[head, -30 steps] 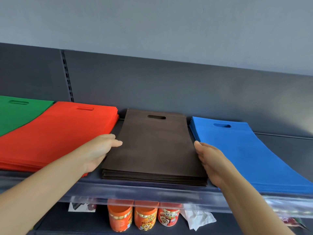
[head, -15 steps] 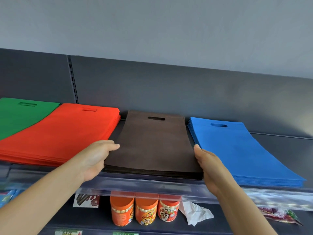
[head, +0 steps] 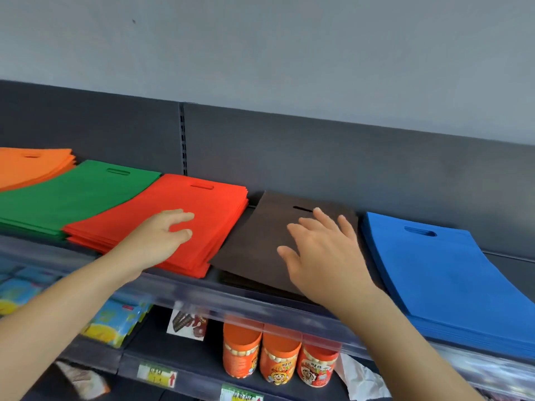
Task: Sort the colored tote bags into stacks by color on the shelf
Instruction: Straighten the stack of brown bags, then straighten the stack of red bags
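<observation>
- On the shelf (head: 512,270), left to right: first stack (head: 29,166), second stack (head: 72,198), third stack (head: 185,256) — each overlapping its left neighbour.
- Fourth stack (head: 254,253) and fifth stack (head: 434,279) lie alongside, apart.
- Jars (head: 278,354) stand below.

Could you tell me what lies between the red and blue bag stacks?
The brown bag stack, with the right hand over it, in the head view.

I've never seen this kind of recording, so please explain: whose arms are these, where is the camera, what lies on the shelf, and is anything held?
No machine here: a person wears a camera on the head, so you see their own arms. On the shelf lie tote bags in stacks, left to right: orange stack, green stack, red stack, brown stack, blue stack. The left hand is over the red stack, the right hand spread over the brown stack. Neither holds anything.
</observation>
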### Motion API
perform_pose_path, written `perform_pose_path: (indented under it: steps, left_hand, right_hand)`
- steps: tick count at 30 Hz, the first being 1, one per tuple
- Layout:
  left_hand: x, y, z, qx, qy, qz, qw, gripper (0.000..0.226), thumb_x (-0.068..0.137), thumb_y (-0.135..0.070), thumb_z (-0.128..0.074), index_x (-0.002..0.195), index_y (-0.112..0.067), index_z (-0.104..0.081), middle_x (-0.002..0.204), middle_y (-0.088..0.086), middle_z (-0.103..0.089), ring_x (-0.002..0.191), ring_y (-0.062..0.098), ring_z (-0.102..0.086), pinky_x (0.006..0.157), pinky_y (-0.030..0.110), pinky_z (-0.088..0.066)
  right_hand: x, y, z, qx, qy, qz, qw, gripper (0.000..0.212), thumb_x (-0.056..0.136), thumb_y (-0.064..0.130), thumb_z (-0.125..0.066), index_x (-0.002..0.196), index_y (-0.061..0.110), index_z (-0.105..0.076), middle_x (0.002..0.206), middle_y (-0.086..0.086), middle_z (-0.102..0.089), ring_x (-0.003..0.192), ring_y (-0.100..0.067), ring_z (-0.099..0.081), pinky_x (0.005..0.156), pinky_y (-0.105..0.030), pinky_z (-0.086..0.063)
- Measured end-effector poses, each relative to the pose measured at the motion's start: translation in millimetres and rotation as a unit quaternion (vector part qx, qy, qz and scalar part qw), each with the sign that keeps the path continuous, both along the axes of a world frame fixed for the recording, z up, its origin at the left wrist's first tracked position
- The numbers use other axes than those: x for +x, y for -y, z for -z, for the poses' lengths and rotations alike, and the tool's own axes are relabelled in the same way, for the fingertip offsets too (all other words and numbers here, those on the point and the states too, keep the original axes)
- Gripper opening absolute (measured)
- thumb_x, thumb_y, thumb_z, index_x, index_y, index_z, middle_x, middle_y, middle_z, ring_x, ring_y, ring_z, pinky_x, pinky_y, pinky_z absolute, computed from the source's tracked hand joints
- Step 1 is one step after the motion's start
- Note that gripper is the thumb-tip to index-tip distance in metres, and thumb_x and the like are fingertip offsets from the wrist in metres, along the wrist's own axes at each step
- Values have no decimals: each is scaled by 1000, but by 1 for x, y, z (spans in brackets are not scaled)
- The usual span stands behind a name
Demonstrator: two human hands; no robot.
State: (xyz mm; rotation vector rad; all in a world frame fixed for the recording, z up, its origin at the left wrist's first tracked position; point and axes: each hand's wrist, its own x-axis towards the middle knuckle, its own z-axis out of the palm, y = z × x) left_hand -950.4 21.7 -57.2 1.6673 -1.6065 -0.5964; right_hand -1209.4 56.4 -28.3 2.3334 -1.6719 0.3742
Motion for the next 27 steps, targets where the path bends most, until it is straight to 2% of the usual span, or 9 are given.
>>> perform_pose_path:
  steps: [3,6,9,12,17,20,25,27]
  left_hand:
    - [18,-10,1,8,36,14,999,35,95,-17,-56,127,-31,-57,142,-8,-48,132,10,-41,112,30,-29]
    - [7,-14,6,23,72,83,994,37,97,-17,-53,133,-24,-55,140,-10,-50,127,4,-45,105,19,-30]
    - [-12,-9,13,21,169,156,973,45,98,-22,-50,142,-26,-45,151,-9,-36,137,5,-33,111,19,-23]
    - [-17,-3,14,37,233,185,954,52,97,-32,-52,146,-32,-36,155,-11,-26,143,7,-23,113,24,-17]
    - [-25,4,16,68,193,199,958,52,92,-34,-60,141,-26,-46,150,-6,-39,133,10,-43,109,27,-34]
    - [-32,6,22,68,189,199,959,55,92,-37,-59,143,-24,-43,152,-7,-35,136,11,-39,112,30,-32]
    - [-46,5,28,80,209,189,956,63,97,-41,-50,151,-22,-26,156,-5,-26,141,12,-29,113,28,-26]
    - [-50,5,29,85,189,178,962,65,99,-38,-47,153,-19,-17,159,-4,-19,144,12,-24,116,29,-23]
  right_hand:
    - [33,9,-1,56,2,-62,997,49,99,46,-38,139,18,-46,147,0,-43,147,-20,-14,117,-41,-14]
    - [42,20,6,132,0,-68,989,64,90,57,-50,141,19,-44,150,1,-39,147,-19,-15,117,-38,-18]
    - [29,26,15,179,15,-42,983,79,81,59,-62,146,23,-37,154,4,-33,148,-16,-12,116,-36,-19]
    - [12,26,27,205,65,-14,976,73,80,55,-66,143,28,-41,152,9,-36,146,-11,-16,115,-34,-24]
    - [-14,23,42,207,116,40,971,55,84,51,-64,135,31,-52,144,12,-47,137,-8,-37,109,-30,-34]
    - [-22,19,44,205,120,55,970,50,87,49,-61,133,31,-54,139,13,-52,126,-8,-49,103,-25,-40]
    - [-35,17,46,206,150,42,966,47,89,51,-57,131,30,-57,134,13,-56,123,-6,-51,101,-22,-40]
    - [-43,21,48,174,176,69,967,51,89,58,-51,132,30,-55,139,11,-52,134,-10,-40,109,-30,-36]
